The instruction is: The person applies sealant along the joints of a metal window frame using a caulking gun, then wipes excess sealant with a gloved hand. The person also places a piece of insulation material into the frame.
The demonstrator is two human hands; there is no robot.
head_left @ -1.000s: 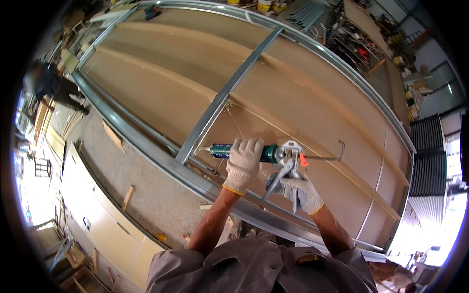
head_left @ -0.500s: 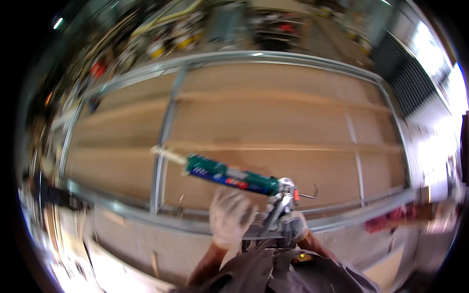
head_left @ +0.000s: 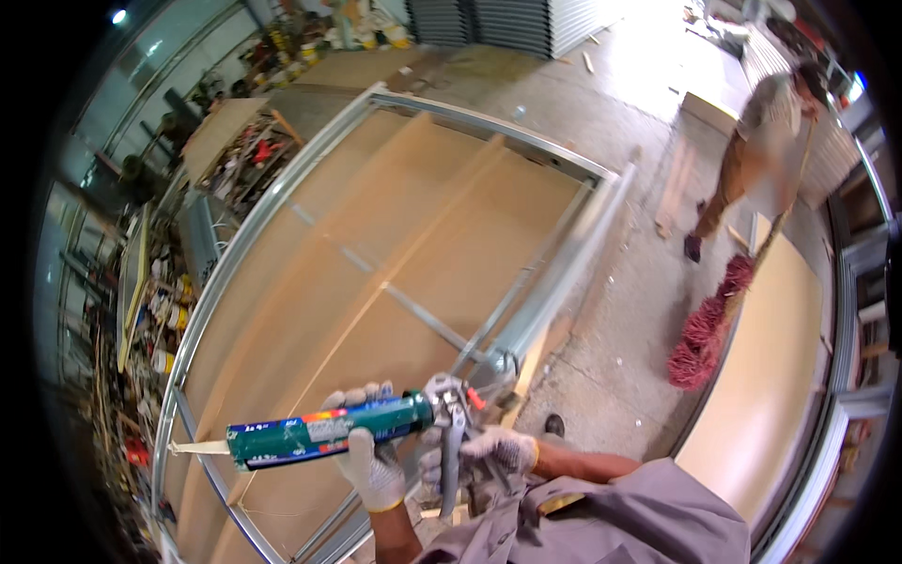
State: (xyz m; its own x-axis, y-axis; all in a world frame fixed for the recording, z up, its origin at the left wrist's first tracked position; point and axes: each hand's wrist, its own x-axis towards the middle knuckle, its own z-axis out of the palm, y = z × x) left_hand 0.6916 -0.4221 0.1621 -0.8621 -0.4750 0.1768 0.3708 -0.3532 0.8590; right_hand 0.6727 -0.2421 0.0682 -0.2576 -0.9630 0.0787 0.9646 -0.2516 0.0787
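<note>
Two gloved hands carry one caulking gun [head_left: 447, 402]: the right hand [head_left: 495, 449] is closed around its handle and trigger, and the left hand [head_left: 369, 461] grips the green cartridge [head_left: 299, 438] from below. How hard the trigger is pressed, I cannot tell. The gun is above the near part of the metal frame [head_left: 556, 289], with its pale nozzle [head_left: 202, 448] directed toward the left long edge; I see no clear contact there.

Inside the frame, a brown panel [head_left: 528, 205] and long wooden strips [head_left: 442, 212] are already in place, running toward the far edge. Along one strip goes a thin pale line, maybe a bead, maybe only the wood's edge. So how much is done and how much is left cannot be judged surely.

Beyond the right long edge, a co-worker [head_left: 766, 120] stands with a reddish mop [head_left: 707, 340], near a pale board [head_left: 763, 331].
</note>
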